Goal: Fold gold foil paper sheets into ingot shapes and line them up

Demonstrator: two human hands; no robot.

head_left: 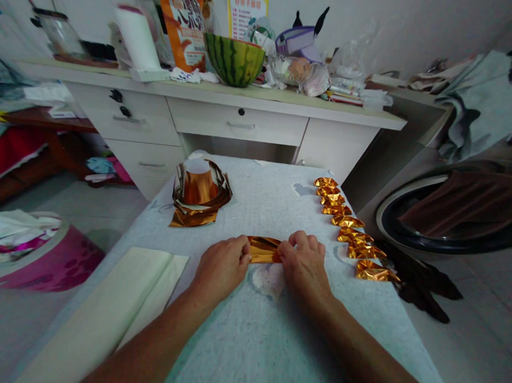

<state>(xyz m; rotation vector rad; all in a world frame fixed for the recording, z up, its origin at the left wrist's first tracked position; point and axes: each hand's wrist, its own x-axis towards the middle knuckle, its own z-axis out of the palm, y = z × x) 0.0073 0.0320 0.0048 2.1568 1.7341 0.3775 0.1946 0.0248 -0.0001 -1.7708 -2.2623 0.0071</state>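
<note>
A shiny gold foil piece [264, 250] lies level between my hands above the cloth-covered table [248, 324]. My left hand [224, 264] is closed on its left end, with the fingers curled. The right end is pinched by my right hand [304, 262]. Up and to the left stands a roll of gold foil sheets [200, 189], curled into a ring, with a loose flap at its front. Along the table's right edge runs a column of several folded gold foil pieces [348, 221].
Folded pale paper [114, 298] lies on the table's left side. Behind stands a white desk [238, 121] with a watermelon half [233, 60] and an orange bag [183, 25]. A pink basket [61, 260] is at left, a washing machine [394, 194] at right.
</note>
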